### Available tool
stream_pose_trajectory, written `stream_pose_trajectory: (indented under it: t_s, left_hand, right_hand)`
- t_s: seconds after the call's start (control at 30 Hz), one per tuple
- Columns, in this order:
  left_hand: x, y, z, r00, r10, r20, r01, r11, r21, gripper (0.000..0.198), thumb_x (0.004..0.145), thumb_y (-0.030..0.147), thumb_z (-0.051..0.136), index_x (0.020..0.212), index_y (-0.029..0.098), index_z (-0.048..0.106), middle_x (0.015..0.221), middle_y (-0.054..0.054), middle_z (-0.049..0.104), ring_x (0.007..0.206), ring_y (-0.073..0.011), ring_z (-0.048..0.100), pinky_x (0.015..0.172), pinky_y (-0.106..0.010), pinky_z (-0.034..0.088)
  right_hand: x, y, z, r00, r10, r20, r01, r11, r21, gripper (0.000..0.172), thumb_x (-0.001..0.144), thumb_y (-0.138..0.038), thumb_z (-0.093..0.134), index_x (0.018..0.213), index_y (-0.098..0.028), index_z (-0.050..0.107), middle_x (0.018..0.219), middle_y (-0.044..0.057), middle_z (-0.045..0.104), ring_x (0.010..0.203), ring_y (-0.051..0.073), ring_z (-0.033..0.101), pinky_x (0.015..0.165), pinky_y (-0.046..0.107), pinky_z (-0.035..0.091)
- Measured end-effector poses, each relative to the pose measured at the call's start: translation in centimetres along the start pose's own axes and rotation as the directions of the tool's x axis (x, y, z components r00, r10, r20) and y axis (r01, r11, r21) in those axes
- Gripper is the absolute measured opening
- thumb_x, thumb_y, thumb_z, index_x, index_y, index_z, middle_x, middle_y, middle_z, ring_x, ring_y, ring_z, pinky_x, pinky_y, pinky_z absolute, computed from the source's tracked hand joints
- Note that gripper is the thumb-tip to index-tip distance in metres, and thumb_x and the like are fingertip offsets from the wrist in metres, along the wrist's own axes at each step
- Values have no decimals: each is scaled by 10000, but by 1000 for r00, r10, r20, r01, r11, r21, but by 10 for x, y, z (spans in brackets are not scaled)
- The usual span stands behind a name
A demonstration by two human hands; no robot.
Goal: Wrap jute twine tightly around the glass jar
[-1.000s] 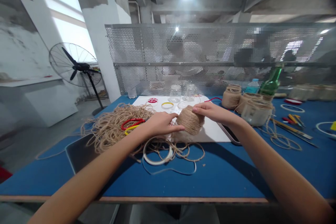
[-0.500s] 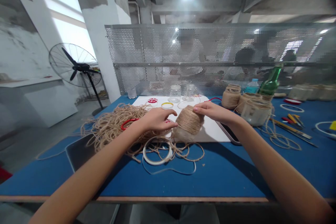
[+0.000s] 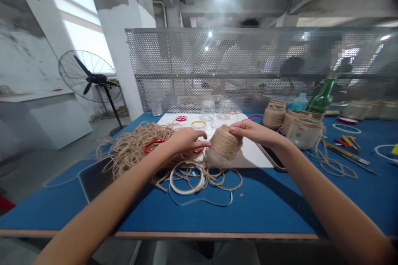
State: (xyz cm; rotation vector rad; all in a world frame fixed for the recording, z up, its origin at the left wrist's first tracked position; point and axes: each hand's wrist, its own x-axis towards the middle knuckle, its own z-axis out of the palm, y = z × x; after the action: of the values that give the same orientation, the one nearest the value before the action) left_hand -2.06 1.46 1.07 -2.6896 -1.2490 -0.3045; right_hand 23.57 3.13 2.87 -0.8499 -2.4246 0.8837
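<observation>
A jar wrapped in brown twine [image 3: 224,144] lies tilted on the near edge of a white board [image 3: 248,155]. My right hand [image 3: 250,131] grips its top end with curled fingers. My left hand [image 3: 186,140] rests beside its left side, fingers pinched on the twine strand leading to the jar. Loose coils of twine [image 3: 214,176] and a white ring [image 3: 185,184] lie on the blue table [image 3: 267,203] just in front of the jar.
A big tangle of twine [image 3: 133,147] with red-handled scissors [image 3: 153,145] lies at the left. Clear jars [image 3: 207,110], coloured lids, several twine-wrapped jars [image 3: 274,114] and a green bottle [image 3: 322,96] stand behind. Tools [image 3: 348,149] lie at right. A perforated metal screen [image 3: 248,66] backs the table; people sit beyond it.
My left hand has shifted slightly back and left along the jar's side. The jar has turned a little under my right hand.
</observation>
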Motion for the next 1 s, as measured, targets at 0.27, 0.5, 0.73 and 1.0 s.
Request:
stream_pose_trajectory:
  t_s: [0.27, 0.5, 0.73, 1.0]
  left_hand:
    - [2, 1, 6, 994, -27, 102, 35, 996, -85, 518, 832, 611, 320, 1055, 228, 588, 770, -58, 650, 719, -197, 574, 605, -250, 363]
    - [1, 9, 12, 990, -24, 141, 74, 930, -361, 507, 804, 581, 419, 1154, 228, 519, 806, -32, 642, 716, -163, 564, 618, -229, 379]
    - [-1, 21, 6, 992, -56, 114, 99, 903, -419, 514, 788, 573, 445, 1111, 188, 555, 707, -18, 614, 637, -142, 529, 574, -215, 359]
    - [1, 25, 7, 993, -66, 96, 98, 921, -377, 535, 779, 605, 434, 1114, 207, 559, 678, -20, 607, 607, -143, 528, 544, -218, 341]
  right_hand:
    - [-1, -2, 0, 1000, 14, -9, -14, 999, 32, 383, 828, -496, 404, 665, -154, 464, 603, -26, 377, 563, 89, 362, 541, 232, 304]
    - [-4, -7, -3, 999, 5, 39, -7, 999, 42, 400, 814, -516, 409, 662, -152, 476, 614, -12, 439, 593, 104, 409, 571, 246, 322]
    - [-4, -6, -6, 996, 73, -56, -79, 990, -119, 478, 810, -579, 353, 580, -166, 422, 577, -19, 380, 569, 106, 349, 558, 257, 285]
    - [-1, -12, -1, 955, 155, -251, -206, 960, -191, 592, 814, -630, 232, 576, -157, 496, 574, 10, 419, 572, 129, 364, 564, 276, 270]
